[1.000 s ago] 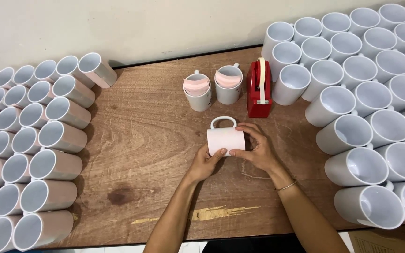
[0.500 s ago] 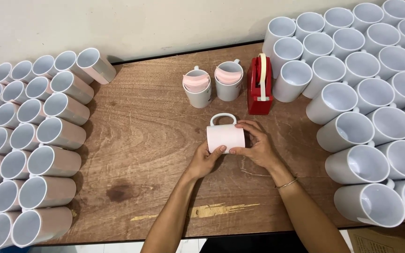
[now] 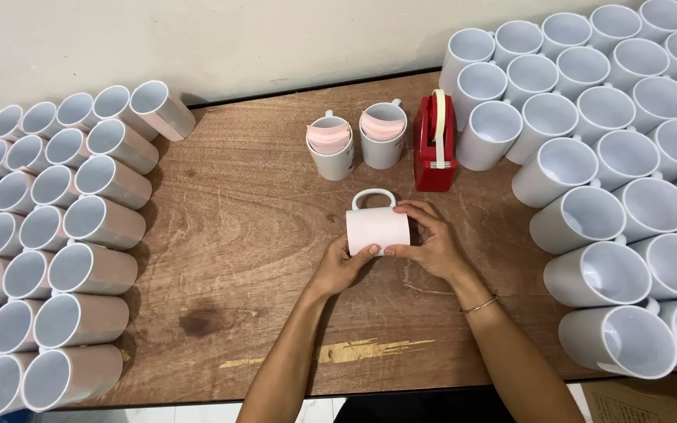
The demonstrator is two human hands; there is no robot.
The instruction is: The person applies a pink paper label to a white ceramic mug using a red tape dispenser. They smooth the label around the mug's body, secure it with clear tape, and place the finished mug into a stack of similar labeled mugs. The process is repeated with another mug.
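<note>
I've got a white mug point(image 3: 378, 227) wrapped in a pale pink sheet lying on its side at the middle of the wooden table point(image 3: 252, 235), its handle pointing away from me. My left hand point(image 3: 344, 268) grips it from the near left, thumb pressed against the pink wrap, and my right hand point(image 3: 431, 244) closes around its right end, fingers curled over the top and thumb underneath; a thin bangle point(image 3: 479, 305) sits on that wrist. Just beyond the mug stand two upright mugs with pink sheets tucked inside, the left one point(image 3: 331, 146) and the right one point(image 3: 383, 135) side by side, nearly touching. Right beside them, to the right, stands a red tape dispenser point(image 3: 435, 142) with a roll of pale tape on top. To my right, a big cluster of plain white mugs point(image 3: 620, 157) is packed tight, openings tilted toward me. To my left, rows of mugs on their sides point(image 3: 56, 251) are stacked with their openings facing me, their bodies showing a pinkish wrap. A pale wall point(image 3: 237, 39) runs behind the table's far edge.
</note>
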